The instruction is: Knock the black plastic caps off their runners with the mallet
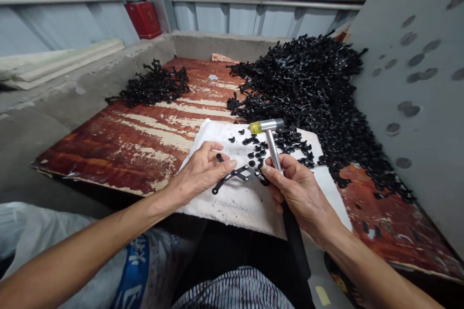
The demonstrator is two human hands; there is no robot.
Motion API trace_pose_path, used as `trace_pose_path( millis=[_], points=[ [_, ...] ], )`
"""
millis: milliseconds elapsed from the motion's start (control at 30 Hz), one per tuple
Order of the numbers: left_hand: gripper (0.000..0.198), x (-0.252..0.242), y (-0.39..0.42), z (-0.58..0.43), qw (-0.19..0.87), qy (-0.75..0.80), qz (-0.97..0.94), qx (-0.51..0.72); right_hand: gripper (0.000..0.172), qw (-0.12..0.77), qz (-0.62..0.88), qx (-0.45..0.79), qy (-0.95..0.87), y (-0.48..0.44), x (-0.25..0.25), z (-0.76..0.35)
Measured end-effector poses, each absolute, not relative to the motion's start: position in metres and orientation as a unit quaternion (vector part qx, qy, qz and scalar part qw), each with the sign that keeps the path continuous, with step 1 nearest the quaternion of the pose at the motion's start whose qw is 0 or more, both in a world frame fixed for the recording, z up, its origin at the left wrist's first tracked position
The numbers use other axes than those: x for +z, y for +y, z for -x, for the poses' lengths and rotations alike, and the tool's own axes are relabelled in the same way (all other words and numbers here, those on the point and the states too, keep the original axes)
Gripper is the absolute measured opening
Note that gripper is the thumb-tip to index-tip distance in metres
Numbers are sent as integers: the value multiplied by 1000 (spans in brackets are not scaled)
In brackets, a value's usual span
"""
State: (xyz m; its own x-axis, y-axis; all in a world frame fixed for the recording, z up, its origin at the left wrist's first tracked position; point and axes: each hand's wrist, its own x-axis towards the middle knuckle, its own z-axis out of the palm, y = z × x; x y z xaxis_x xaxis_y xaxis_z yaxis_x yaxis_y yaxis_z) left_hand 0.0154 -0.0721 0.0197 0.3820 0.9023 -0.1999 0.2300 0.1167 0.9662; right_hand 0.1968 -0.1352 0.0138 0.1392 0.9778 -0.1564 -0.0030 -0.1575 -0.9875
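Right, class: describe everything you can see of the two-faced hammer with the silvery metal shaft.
The two-faced hammer has a cylindrical, silvery, metal-looking head with a translucent yellow face on the left and a dark grey one on the right. The bare right hand grips it, hiding part of the handle. Its head points away from the wearer, over the white cloth; its black grip, perhaps rubber, extends toward their lap.

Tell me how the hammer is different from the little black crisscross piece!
The hammer is bigger; the crisscross piece is smaller. The hammer is T-shaped, while the crisscross piece has a diamond-shaped gap. The hammer points forward from the right hand; the crisscross piece stretches sideways toward the left hand. Both have black and silvery parts.
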Motion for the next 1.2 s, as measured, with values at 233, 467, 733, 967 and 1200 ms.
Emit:
trace_pose_path(
  millis=[233, 467, 733, 967, 1200],
  points=[
    [36, 25, -71, -35, 769, 450, -401, 214, 28, 500, 560, 521, -407, -145, 10, -191],
    [14, 29, -76, -45, 751, 457, -434, 195, 26, 515, 557, 516, -397, -147, 1, -197],
    [16, 28, -49, -46, 681, 511, -472, 231, 33, 559, 581, 467, -364, -168, 1, -210],
    [18, 24, -36, -51, 676, 545, -456, 193, 27, 641, 545, 454, -292, -184, -6, -215],
    [19, 22, -34, -52, 676, 549, -456, 183, 25, 638, 540, 462, -296, -183, -7, -218]
  ],
)
